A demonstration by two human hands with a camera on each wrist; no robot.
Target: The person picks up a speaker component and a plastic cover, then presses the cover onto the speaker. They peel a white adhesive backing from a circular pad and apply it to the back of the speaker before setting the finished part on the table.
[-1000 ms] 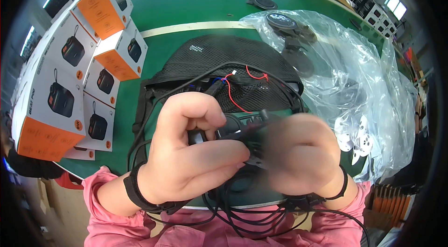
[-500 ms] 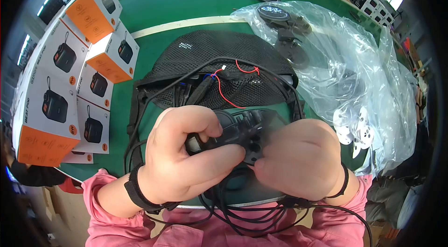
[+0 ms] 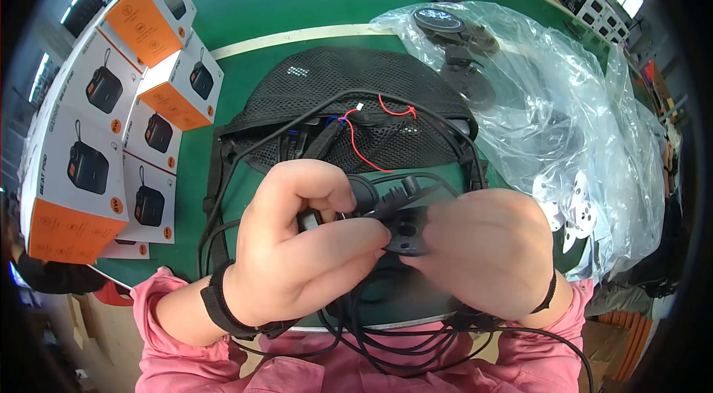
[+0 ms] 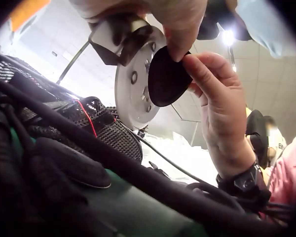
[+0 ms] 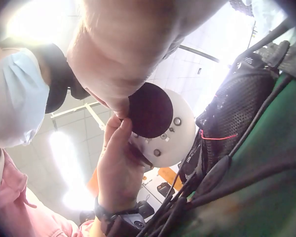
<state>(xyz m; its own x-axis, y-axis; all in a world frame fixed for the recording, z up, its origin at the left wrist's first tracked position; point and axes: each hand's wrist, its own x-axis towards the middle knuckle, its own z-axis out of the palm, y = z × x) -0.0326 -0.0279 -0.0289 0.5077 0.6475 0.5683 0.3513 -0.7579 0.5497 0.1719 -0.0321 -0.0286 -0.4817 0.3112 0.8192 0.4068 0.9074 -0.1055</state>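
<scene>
My left hand (image 3: 301,237) grips a pale round plate (image 4: 130,106) with several small holes and a block-like bracket (image 4: 119,37) on it. Its thumb and a finger also meet the edge of a thin dark round pad (image 5: 150,111). From the other side my right hand (image 3: 494,252) pinches that same edge, its fingertips right at those of the left. The pad overlaps the plate in both wrist views. From above, a dark piece with round holes (image 3: 406,229) shows between the hands, partly covered by fingers. The right hand is blurred.
A black mesh bag (image 3: 349,81) with red wires (image 3: 354,142) lies beyond the hands. White and orange boxes (image 3: 89,163) are stacked at left. At right, a clear plastic bag (image 3: 594,125) lies near dark round parts (image 3: 438,20) and white dotted pieces (image 3: 579,207). Black cables (image 3: 371,348) loop below.
The right hand has shifted slightly right. The dark piece between the hands, blurred a second ago, shows more clearly. Both hands have stayed close together and the left keeps its grip.
</scene>
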